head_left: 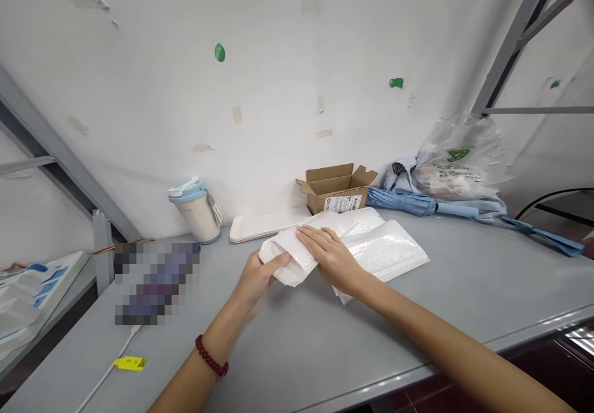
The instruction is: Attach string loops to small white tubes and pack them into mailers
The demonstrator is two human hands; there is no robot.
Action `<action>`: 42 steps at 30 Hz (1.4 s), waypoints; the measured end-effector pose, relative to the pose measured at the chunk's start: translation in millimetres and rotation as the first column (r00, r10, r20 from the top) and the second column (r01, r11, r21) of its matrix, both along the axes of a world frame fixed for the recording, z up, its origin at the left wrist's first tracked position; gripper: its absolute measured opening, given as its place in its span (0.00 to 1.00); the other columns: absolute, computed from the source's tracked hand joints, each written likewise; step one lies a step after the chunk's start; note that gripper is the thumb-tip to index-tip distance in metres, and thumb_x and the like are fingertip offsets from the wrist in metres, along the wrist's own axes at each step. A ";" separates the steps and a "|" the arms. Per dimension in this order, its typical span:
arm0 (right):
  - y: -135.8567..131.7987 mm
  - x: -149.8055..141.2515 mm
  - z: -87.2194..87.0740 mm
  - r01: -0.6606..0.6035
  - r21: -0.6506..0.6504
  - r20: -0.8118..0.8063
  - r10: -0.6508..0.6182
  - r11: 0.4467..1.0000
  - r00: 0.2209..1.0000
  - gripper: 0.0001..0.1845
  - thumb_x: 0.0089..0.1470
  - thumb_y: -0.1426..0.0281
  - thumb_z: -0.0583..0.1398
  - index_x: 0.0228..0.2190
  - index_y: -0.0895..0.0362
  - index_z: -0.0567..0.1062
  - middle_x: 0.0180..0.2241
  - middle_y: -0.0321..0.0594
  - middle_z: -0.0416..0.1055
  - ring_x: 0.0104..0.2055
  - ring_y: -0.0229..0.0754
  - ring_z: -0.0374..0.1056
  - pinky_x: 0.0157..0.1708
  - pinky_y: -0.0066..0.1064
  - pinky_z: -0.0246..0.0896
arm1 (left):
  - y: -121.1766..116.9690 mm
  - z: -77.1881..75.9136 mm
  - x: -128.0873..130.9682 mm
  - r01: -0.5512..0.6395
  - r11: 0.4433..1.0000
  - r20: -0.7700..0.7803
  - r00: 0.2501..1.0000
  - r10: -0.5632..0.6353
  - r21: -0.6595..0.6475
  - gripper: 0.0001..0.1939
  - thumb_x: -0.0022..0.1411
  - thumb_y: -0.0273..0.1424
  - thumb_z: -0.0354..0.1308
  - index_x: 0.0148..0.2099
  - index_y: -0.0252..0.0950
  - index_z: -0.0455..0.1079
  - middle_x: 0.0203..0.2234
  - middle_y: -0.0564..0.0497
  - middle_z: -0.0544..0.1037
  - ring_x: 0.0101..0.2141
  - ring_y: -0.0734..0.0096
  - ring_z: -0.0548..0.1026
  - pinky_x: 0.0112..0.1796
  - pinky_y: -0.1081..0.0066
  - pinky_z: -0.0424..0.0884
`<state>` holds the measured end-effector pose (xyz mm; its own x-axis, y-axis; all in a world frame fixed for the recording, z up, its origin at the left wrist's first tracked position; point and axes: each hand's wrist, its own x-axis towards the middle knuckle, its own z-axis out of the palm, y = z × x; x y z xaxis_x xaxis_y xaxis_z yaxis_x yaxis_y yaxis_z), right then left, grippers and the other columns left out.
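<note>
A white padded mailer [297,268] is held above the grey table, its mouth partly spread toward me. My left hand [262,277] grips its near left edge, with the thumb on the upper side and the other fingers mostly hidden beneath. My right hand [329,252] lies over the mailer's top side, fingers stretched out and close together, palm down. Under and beyond that hand, more white bubble mailers [394,252] lie overlapping on the table. What the held mailer contains, if anything, cannot be seen.
Behind the mailers are an open cardboard box [341,203] and a flat white stack [269,222]. A lidded cup [197,215] and a pixelated object [160,283] with a white cable [109,370] stand left. A blue folded umbrella [403,201] and plastic bag [464,159] lie right.
</note>
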<state>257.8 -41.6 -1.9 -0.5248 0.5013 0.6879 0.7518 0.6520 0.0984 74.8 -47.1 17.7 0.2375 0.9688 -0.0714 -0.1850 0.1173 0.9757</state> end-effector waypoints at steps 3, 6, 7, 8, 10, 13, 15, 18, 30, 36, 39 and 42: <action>0.6 4.6 4.6 -0.029 -0.036 -0.094 0.025 0.999 0.995 0.33 0.47 0.88 0.44 0.53 0.59 0.62 0.53 0.50 0.65 0.57 0.44 0.58 0.48 0.45 0.57 | -2.3 4.5 -1.4 0.081 0.996 0.097 0.992 -0.084 0.041 0.15 0.52 0.36 0.61 0.39 0.32 0.73 0.35 0.44 0.77 0.32 0.66 0.73 0.30 0.71 0.69; 0.9 8.8 9.2 -0.054 -0.058 -0.179 0.042 0.997 0.983 0.31 0.47 0.87 0.45 0.52 0.58 0.63 0.52 0.49 0.66 0.55 0.44 0.61 0.48 0.44 0.56 | -3.9 9.2 -3.5 0.137 0.986 0.172 0.973 -0.151 0.092 0.13 0.56 0.38 0.56 0.35 0.32 0.73 0.33 0.44 0.77 0.28 0.69 0.71 0.26 0.71 0.68; 1.2 9.8 10.1 -0.054 -0.049 -0.193 0.044 0.997 0.980 0.30 0.48 0.87 0.46 0.51 0.58 0.64 0.51 0.49 0.67 0.54 0.43 0.62 0.48 0.43 0.56 | -4.3 10.7 -4.3 0.151 0.983 0.186 0.968 -0.169 0.108 0.14 0.57 0.38 0.55 0.33 0.32 0.73 0.32 0.44 0.76 0.28 0.69 0.71 0.26 0.71 0.68; 1.6 10.6 10.5 -0.049 -0.027 -0.192 0.042 0.998 0.981 0.29 0.48 0.87 0.46 0.49 0.57 0.65 0.51 0.48 0.68 0.54 0.43 0.62 0.48 0.43 0.55 | -4.6 12.1 -5.2 0.157 0.979 0.195 0.964 -0.180 0.126 0.15 0.58 0.39 0.54 0.32 0.32 0.73 0.31 0.44 0.76 0.29 0.68 0.71 0.26 0.70 0.68; 2.4 11.2 10.5 -0.030 0.052 -0.146 0.038 0.998 0.989 0.27 0.49 0.87 0.45 0.47 0.58 0.67 0.48 0.48 0.70 0.52 0.43 0.64 0.48 0.43 0.53 | -4.9 13.7 -6.6 0.136 0.976 0.187 0.968 -0.167 0.168 0.17 0.59 0.40 0.51 0.32 0.32 0.73 0.30 0.44 0.76 0.31 0.64 0.72 0.27 0.69 0.68; 1.8 10.2 11.3 -0.001 0.190 -0.026 0.006 0.982 1.000 0.23 0.51 0.88 0.45 0.42 0.59 0.68 0.44 0.46 0.73 0.50 0.43 0.65 0.49 0.44 0.49 | -4.8 11.6 -7.0 0.001 0.955 0.018 1.000 -0.006 0.297 0.14 0.58 0.37 0.52 0.38 0.33 0.73 0.34 0.43 0.76 0.37 0.60 0.72 0.31 0.67 0.70; -0.9 8.6 13.9 0.015 0.254 0.039 -0.026 0.967 0.999 0.17 0.54 0.85 0.47 0.38 0.59 0.69 0.40 0.44 0.74 0.48 0.42 0.66 0.50 0.44 0.47 | -4.6 6.3 -5.3 -0.058 0.868 -0.198 0.964 0.176 0.493 0.13 0.57 0.32 0.55 0.44 0.35 0.71 0.39 0.44 0.74 0.40 0.61 0.71 0.34 0.67 0.70; -6.8 5.8 19.9 0.024 0.354 0.064 -0.050 0.935 0.997 0.10 0.55 0.82 0.51 0.32 0.59 0.69 0.33 0.39 0.75 0.42 0.40 0.68 0.50 0.44 0.47 | -6.0 -4.6 0.5 0.120 0.612 -0.427 0.819 0.384 0.781 0.15 0.57 0.27 0.53 0.48 0.38 0.69 0.44 0.45 0.72 0.44 0.62 0.69 0.41 0.64 0.69; -3.8 12.1 25.3 0.173 0.467 -0.160 -0.109 0.867 0.981 0.09 0.54 0.72 0.58 0.39 0.57 0.68 0.40 0.44 0.72 0.47 0.43 0.64 0.52 0.44 0.46 | -1.5 -0.9 27.9 -0.015 0.910 -0.375 0.908 0.186 0.415 0.14 0.57 0.39 0.55 0.29 0.33 0.68 0.14 0.58 0.62 0.18 0.79 0.61 0.21 0.77 0.58; 11.8 30.5 27.6 0.214 0.345 -0.132 -0.179 0.914 0.975 0.06 0.57 0.73 0.53 0.29 0.58 0.68 0.31 0.40 0.72 0.35 0.40 0.64 0.43 0.37 0.49 | 30.7 6.3 64.9 -0.034 0.983 -0.210 0.975 0.072 0.179 0.13 0.50 0.37 0.59 0.22 0.33 0.64 0.12 0.59 0.63 0.15 0.80 0.62 0.19 0.77 0.60; 22.1 46.4 27.8 0.313 0.152 -0.126 -0.295 0.938 0.947 0.10 0.59 0.72 0.50 0.29 0.58 0.68 0.30 0.41 0.71 0.35 0.41 0.63 0.40 0.36 0.48 | 38.5 5.5 80.3 -0.069 0.984 -0.219 0.970 0.106 0.167 0.09 0.51 0.33 0.57 0.24 0.32 0.66 0.14 0.56 0.67 0.16 0.79 0.66 0.20 0.76 0.65; 32.3 61.0 24.1 0.424 -0.126 -0.037 -0.431 0.897 0.902 0.11 0.59 0.70 0.49 0.33 0.59 0.69 0.33 0.45 0.71 0.38 0.44 0.63 0.39 0.35 0.50 | 43.4 2.2 80.3 -0.111 0.974 -0.268 0.950 0.162 0.196 0.07 0.53 0.29 0.54 0.34 0.30 0.69 0.24 0.47 0.76 0.22 0.74 0.73 0.24 0.73 0.70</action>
<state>318.8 -9.3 22.2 -0.2005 0.7431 0.6384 0.9626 0.2705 -0.0124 155.1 -3.7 19.9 0.0972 0.9935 0.0590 0.0973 -0.0684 0.9929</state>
